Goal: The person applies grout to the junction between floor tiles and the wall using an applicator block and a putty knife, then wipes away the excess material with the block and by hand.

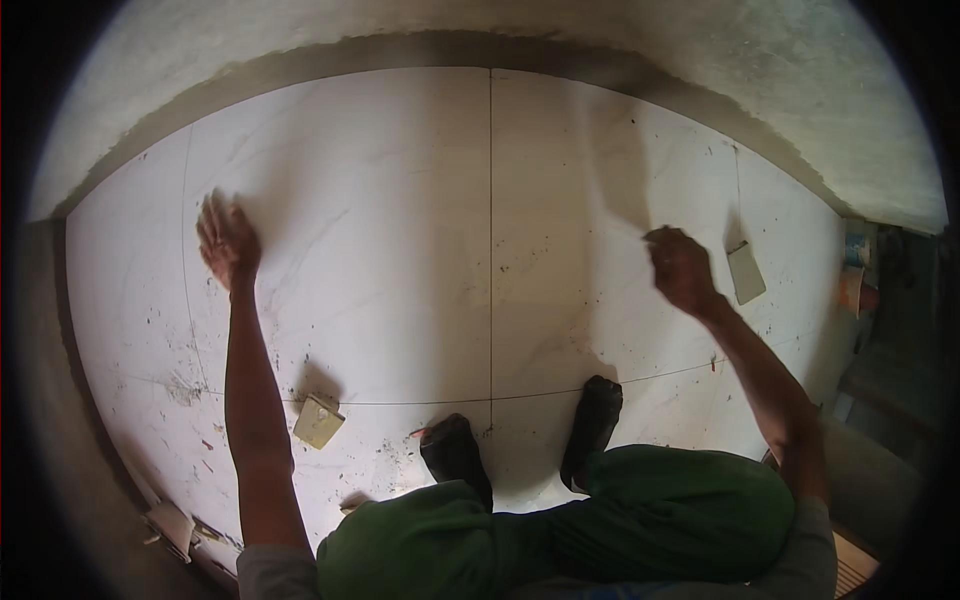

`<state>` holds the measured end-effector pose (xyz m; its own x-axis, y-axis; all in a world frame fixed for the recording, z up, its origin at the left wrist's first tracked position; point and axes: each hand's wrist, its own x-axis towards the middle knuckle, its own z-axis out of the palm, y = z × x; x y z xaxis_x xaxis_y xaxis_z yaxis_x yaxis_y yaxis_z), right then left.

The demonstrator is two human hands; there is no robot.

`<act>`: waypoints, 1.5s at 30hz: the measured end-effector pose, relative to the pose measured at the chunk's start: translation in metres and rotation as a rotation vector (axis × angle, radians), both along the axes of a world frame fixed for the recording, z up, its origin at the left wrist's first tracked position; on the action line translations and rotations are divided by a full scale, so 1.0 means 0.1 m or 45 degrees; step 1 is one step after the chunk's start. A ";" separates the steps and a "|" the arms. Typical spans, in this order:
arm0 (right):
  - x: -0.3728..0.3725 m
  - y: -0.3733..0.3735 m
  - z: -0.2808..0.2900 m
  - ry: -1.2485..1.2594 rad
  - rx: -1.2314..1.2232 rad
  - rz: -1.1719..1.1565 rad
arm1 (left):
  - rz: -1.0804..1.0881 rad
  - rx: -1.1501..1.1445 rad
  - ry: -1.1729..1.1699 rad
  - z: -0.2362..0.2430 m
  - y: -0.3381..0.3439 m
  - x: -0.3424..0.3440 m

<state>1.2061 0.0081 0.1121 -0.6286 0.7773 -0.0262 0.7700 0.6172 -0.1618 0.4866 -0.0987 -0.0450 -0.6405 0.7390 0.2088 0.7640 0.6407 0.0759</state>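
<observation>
Over the white tiled floor [380, 250], my left hand [228, 242] reaches out at the left with its fingers apart and nothing in it. I cannot tell whether it touches the tile. My right hand [684, 270] is at the right, its fingers curled together. Whatever they grip, if anything, is hidden or too small to name; a dark bit shows at the fingertips. To the right of that hand lies a flat, pale rectangular piece [746, 273]. A yellowish block-shaped thing [319, 422] sits on the tiles beside my left forearm.
Thin dark joints run between the tiles. My dark-covered feet [457, 455] are at the near middle. Crumbs and specks are scattered about. Grey walls [540, 25] border the far side. A blue-and-white container [856, 248] and an orange item [851, 290] stand at the right edge.
</observation>
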 end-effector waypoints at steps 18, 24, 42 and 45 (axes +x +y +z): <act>-1.43 1.92 -0.67 0.042 0.257 0.013 | 0.273 -0.051 -0.119 0.05 -0.57 0.62; -1.53 1.90 -0.73 0.072 0.466 0.124 | 0.131 -0.095 -0.101 0.18 0.11 1.20; -1.21 1.91 -0.66 0.011 0.367 0.006 | 0.000 -0.095 -0.107 0.25 0.38 1.38; -1.06 1.76 -0.66 -0.008 0.260 -0.050 | 0.023 -0.124 -0.094 0.29 0.39 1.37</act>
